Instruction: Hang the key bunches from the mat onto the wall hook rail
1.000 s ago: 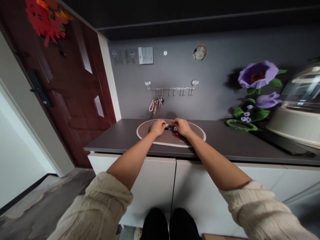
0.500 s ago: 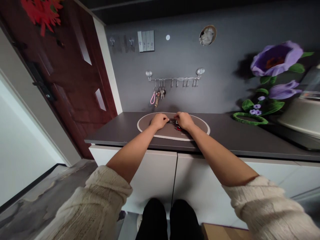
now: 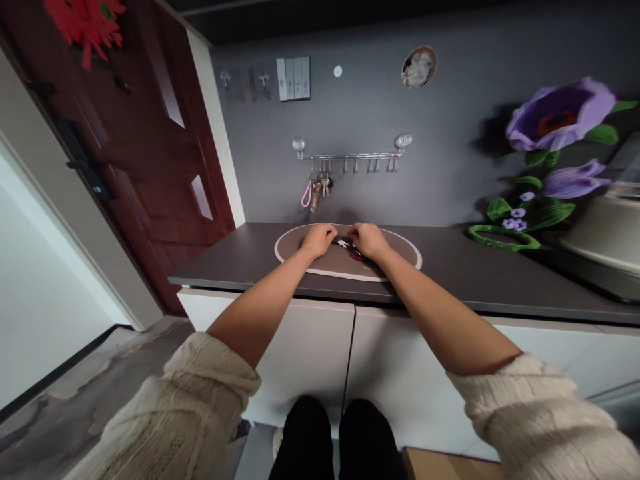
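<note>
Head view. L hand (image 3: pixel 318 240) and R hand (image 3: pixel 369 241) low over oval mat (image 3: pixel 300 262), side by side, knuckles up, fingers curled downward, narrow gap between. Small key bunch (image 3: pixel 343 243) in that gap: silver bits, dark piece toward L hand. Fingertips of both hands at or on it; grip vs. light touch can't tell, fingers hide too much. Red fob (image 3: pixel 357 256) on mat, just below R hand's fingers; link to key bunch unclear.

Edges: mat pale-rimmed, brownish centre, on dark surface (image 3: pixel 235 263). Front rim just short of surface's front edge, back rim near wall. Longer strip of surface beyond mat's L end up to door frame; longer still beyond R end. Bare forearms cross front edge, above white cabinet doors (image 3: pixel 300 353). Cream knit sleeves (image 3: pixel 200 393) bunched near elbows.

Around: steel wall rail (image 3: pixel 350 157) above mat, w/ small hooks; hanging keys (image 3: pixel 315 197) at its L end, pink loop (image 3: pixel 306 195) beside them. Well to L, dark-red door (image 3: pixel 150 167) w/ black handle. To R, purple flower decor (image 3: pixel 560 117), green loop (image 3: pixel 500 237) at its foot. Cream appliance (image 3: pixel 605 233) at R frame edge, partly cut off, beyond reach of hands' current spot. Black trouser legs (image 3: pixel 305 440) at bottom of frame.
</note>
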`<state>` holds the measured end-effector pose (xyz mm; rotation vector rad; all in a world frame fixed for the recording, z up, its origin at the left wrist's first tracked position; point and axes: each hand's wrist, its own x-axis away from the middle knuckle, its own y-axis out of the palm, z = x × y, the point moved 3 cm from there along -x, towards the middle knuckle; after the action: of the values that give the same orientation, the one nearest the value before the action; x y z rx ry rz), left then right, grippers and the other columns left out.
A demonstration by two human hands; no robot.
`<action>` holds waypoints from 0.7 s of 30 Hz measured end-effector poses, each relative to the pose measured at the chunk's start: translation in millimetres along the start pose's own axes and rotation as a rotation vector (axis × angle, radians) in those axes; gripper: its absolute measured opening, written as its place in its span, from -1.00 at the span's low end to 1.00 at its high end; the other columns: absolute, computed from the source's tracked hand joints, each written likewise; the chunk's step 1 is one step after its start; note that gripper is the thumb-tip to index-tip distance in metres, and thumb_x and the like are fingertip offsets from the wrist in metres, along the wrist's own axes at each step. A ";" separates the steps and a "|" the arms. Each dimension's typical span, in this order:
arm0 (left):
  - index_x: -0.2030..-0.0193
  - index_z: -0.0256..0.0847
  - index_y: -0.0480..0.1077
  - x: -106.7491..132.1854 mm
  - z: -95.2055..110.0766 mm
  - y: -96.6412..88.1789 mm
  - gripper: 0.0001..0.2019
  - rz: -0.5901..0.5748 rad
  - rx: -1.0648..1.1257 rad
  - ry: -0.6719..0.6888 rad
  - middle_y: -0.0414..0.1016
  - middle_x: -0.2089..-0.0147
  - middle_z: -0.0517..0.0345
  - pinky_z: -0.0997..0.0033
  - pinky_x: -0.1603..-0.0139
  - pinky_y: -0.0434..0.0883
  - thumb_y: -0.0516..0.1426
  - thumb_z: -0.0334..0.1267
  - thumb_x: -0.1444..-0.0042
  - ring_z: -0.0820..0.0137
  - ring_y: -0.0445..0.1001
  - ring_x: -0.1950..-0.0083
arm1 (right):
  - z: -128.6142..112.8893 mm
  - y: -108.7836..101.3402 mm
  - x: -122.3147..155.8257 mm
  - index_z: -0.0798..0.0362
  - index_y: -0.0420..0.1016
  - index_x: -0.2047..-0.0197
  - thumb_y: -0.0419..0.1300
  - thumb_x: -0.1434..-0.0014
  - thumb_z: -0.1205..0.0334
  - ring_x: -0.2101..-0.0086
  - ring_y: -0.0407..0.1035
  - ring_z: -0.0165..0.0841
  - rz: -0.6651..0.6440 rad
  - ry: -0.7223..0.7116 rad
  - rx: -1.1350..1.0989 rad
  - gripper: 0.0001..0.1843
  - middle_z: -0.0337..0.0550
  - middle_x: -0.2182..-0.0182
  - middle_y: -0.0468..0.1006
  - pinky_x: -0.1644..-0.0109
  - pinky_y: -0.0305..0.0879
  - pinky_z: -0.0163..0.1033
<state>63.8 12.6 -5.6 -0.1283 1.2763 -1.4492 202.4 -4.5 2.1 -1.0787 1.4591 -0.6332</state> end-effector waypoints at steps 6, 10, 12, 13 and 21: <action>0.35 -0.33 0.42 -4.2 -1.6 -1.7 -0.83 0.082 0.227 -0.060 0.48 0.30 0.06 0.43 0.13 0.29 0.01 -0.36 -0.05 0.42 0.38 0.26 | -4.7 -3.1 0.5 0.05 0.49 0.24 0.05 -0.07 0.28 0.25 0.37 -0.34 0.027 -0.067 -0.058 -0.77 -0.09 0.27 0.54 0.17 0.16 -0.32; 0.35 -0.37 0.40 -6.8 -6.2 1.9 -0.85 0.133 0.483 -0.145 0.46 0.37 0.08 0.45 0.22 0.32 0.03 -0.35 -0.03 0.48 0.37 0.36 | -6.4 -4.1 0.5 0.05 0.49 0.27 0.05 -0.08 0.26 0.28 0.36 -0.37 0.055 -0.112 -0.131 -0.79 -0.12 0.28 0.54 0.18 0.15 -0.34; 0.35 -0.37 0.38 -7.0 -7.7 4.9 -0.86 0.121 0.619 -0.193 0.44 0.42 0.11 0.47 0.29 0.33 0.04 -0.35 -0.02 0.53 0.34 0.44 | -6.3 -4.2 0.4 0.05 0.48 0.26 0.05 -0.09 0.24 0.29 0.36 -0.39 0.065 -0.120 -0.177 -0.79 -0.13 0.30 0.54 0.18 0.15 -0.35; 0.35 -0.36 0.38 -6.8 -7.8 6.2 -0.86 0.110 0.676 -0.210 0.43 0.45 0.13 0.49 0.31 0.33 0.04 -0.35 -0.02 0.55 0.33 0.46 | -6.4 -4.2 0.4 0.05 0.48 0.26 0.05 -0.09 0.23 0.30 0.36 -0.40 0.068 -0.129 -0.200 -0.79 -0.14 0.30 0.54 0.18 0.15 -0.35; 0.38 -0.35 0.36 -5.5 -6.7 7.9 -0.87 0.121 0.905 -0.252 0.42 0.45 0.16 0.46 0.29 0.36 0.11 -0.30 0.02 0.58 0.33 0.46 | -11.5 -9.4 3.0 0.05 0.46 0.27 0.05 -0.08 0.23 0.28 0.34 -0.42 0.096 -0.167 -0.351 -0.79 -0.18 0.30 0.52 0.15 0.17 -0.35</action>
<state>66.2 22.7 -11.1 0.3562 0.3408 -1.7083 194.0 -13.4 11.1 -1.2886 1.4975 -0.2156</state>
